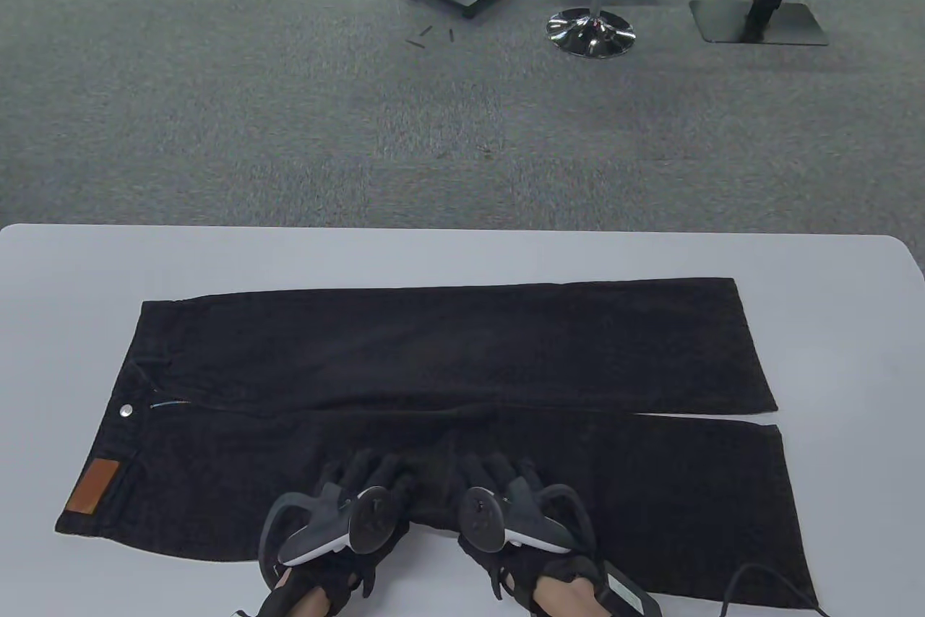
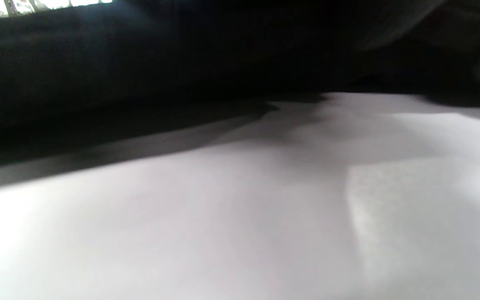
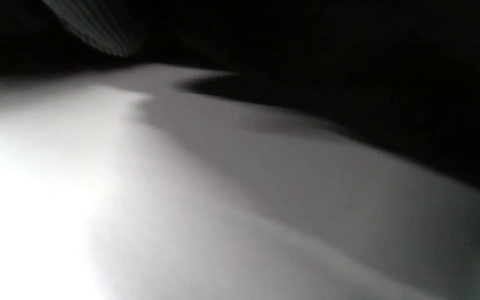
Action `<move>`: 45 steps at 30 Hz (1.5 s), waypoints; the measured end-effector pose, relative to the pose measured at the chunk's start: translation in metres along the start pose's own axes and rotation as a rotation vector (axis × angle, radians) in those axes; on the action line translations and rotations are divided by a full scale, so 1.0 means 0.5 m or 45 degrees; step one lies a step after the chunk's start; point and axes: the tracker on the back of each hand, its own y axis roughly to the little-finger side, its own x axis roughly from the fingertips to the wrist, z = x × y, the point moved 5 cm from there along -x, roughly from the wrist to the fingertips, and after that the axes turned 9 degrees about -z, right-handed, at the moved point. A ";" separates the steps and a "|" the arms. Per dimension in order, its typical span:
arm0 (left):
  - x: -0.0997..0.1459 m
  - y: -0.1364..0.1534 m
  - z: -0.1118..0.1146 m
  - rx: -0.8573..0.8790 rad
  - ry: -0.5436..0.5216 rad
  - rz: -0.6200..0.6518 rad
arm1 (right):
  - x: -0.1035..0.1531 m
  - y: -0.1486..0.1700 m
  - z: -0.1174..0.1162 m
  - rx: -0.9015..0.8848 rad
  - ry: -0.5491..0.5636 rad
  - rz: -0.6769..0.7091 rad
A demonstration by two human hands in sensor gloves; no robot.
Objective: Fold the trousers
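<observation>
Black trousers (image 1: pixel 448 386) spread flat on white counter (image 1: pixel 462 252) — waistband at left, hems at right, legs side by side. Brown patch (image 1: pixel 92 487) on waistband near corner. Left hand (image 1: pixel 354 501) and right hand (image 1: pixel 506 501) close together on near leg's edge, fingers resting on fabric — whether gripping it, cannot tell. Wrist views blurred: dark cloth (image 2: pixel 140 54) over pale counter only.

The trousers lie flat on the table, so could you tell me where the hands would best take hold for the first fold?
Probably the near leg's long edge of the trousers, taken from the near side: lifted, it could fold onto the far leg.
</observation>
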 end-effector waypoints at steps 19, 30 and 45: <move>0.044 -0.019 -0.049 -0.159 -0.205 0.023 | -0.024 0.049 -0.002 -0.476 -0.210 0.060; 0.036 -0.001 -0.053 -0.081 -0.180 -0.005 | -0.003 0.019 0.018 -0.337 -0.117 0.095; 0.041 0.002 -0.060 -0.034 -0.170 0.011 | 0.015 -0.064 0.055 0.150 0.224 0.013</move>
